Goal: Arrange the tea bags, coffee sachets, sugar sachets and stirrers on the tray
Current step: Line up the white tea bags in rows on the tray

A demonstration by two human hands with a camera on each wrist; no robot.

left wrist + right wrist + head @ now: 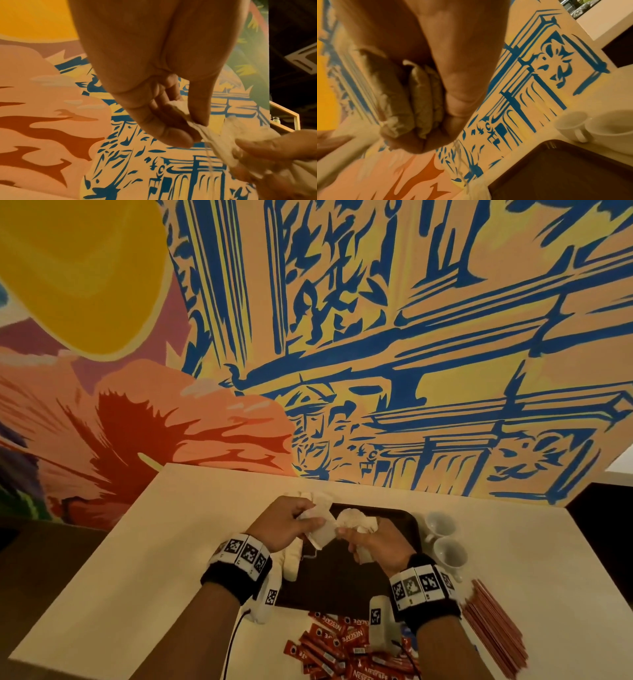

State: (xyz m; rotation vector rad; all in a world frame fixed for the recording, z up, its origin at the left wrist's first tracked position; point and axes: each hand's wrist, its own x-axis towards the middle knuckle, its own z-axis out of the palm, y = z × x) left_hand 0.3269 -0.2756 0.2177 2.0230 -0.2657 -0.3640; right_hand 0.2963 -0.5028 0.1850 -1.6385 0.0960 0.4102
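Both hands are raised over the dark tray (404, 529). My left hand (291, 522) pinches a white tea bag (322, 534) between thumb and fingers; the left wrist view shows the tea bag (193, 121) with its string hanging. My right hand (371, 537) grips a bunch of tea bags (356, 520); they sit stacked in the fist (426, 102) in the right wrist view. More tea bags (291, 559) lie by the tray's left edge. Red coffee sachets (335, 645) are heaped in front of the tray. Red stirrers (493, 628) lie in a pile at the right.
Two white cups (445, 539) stand right of the tray, also seen as cups (594, 125) in the right wrist view. The white table (137, 577) abuts a painted mural wall (376, 337). A cable (233, 642) trails from my left wrist.
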